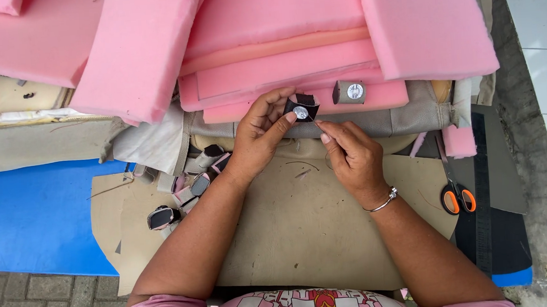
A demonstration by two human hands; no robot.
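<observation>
Button (301,112), small and round with a shiny metal face, sat wrapped in a scrap of black fabric (307,103) just above the tan sheet (305,234), in front of the grey upholstery edge. Judged light and rigid at the core, with a soft, floppy wrap around it; the metal face probably slick, so the fabric rim looked the better place to pinch. Left hand (258,135) had it clamped between thumb and forefinger, other fingers curled behind. Right hand (350,151) was closed in a fine pinch just beside the button, fingertips drawn together on what looked like a thin needle or thread; too small to tell which. A second covered button (350,92), grey wrap, rested near on the lip of the pink foam slabs (279,44) stacked behind. More wrapped pieces (189,185) lay scattered to the left on the sheet, one dark one (162,217) nearer the edge. Orange-handled scissors (456,192) lay well apart on the right beside a black ruler (480,177). Blue mat (28,222) covered the far left. Silver bracelet (383,201) sat on the right wrist.
</observation>
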